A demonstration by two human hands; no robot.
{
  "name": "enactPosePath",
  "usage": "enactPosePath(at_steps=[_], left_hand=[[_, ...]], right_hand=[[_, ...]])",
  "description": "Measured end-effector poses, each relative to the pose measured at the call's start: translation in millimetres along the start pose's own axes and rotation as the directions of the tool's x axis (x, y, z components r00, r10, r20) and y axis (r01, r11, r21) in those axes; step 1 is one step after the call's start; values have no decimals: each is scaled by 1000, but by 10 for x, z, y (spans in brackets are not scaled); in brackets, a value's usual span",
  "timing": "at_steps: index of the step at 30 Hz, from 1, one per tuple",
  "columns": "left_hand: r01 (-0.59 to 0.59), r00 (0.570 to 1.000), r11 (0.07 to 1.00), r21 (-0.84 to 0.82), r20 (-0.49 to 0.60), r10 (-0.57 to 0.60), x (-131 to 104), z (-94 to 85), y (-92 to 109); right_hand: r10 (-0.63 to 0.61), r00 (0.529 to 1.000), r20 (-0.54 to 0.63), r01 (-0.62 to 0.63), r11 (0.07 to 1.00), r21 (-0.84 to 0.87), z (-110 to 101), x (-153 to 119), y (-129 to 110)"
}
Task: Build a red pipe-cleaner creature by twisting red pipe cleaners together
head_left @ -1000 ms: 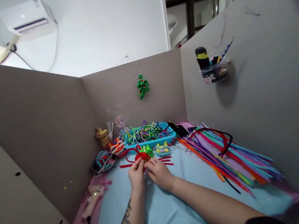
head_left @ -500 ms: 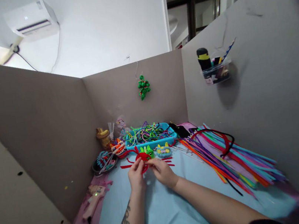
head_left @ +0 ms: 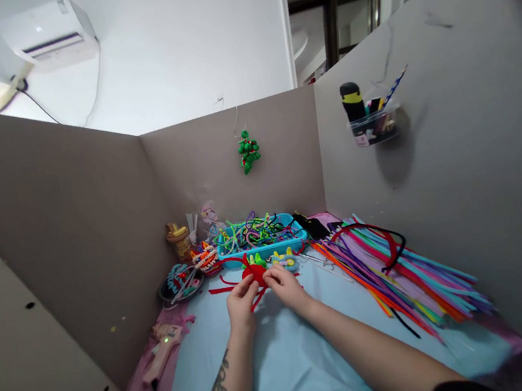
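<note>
- Basically, the red piece (head_left: pixel 253 274) sits between the two hands, on the person's side of the blue tray (head_left: pixel 274 250) and slightly left of the tray's middle.
- From both hands, the piece lies just ahead, toward the tray. Its body looks roundish, so no long axis stands out there; its thin red ends run roughly in line with the tray, some pointing at it and one coming back toward the person.
- The left hand (head_left: pixel 241 298) has a narrow grip, thumb and forefinger pinching the piece's near left edge.
- The right hand (head_left: pixel 283 285) has a narrow grip too, fingertips together at the piece's right edge; the exact pinch is too small to make out.
- Neither hand is nearer: both touch the piece, from opposite sides. Whether it clears the blue cloth (head_left: pixel 206 354) on the desk cannot be told.
- Between the piece and the tray stands a green figure (head_left: pixel 256 261), partly hidden, with a yellow-and-blue figure (head_left: pixel 284 258) beside it, just in front of the tray.
- Loose red strips (head_left: pixel 218 291) lie before the tray's left end; a bundle of coloured stems (head_left: pixel 395 273) spreads to the tray's right.
</note>
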State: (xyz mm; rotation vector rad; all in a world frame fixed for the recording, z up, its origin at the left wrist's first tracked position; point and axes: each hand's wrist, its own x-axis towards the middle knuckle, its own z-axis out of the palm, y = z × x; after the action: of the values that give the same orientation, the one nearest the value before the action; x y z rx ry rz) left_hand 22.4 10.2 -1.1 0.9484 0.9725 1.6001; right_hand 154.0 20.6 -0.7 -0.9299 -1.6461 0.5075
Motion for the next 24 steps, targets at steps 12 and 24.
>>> enactPosePath(at_steps=[12, 24], left_hand=[[22, 999, 1000, -16, 44, -21, 3, -26, -11], [121, 988, 988, -94, 105, -111, -17, -34, 28]], right_hand=[[-116, 983, 143, 121, 992, -26, -121, 48, 53], [-253, 946, 203, 298, 926, -231, -199, 31, 9]])
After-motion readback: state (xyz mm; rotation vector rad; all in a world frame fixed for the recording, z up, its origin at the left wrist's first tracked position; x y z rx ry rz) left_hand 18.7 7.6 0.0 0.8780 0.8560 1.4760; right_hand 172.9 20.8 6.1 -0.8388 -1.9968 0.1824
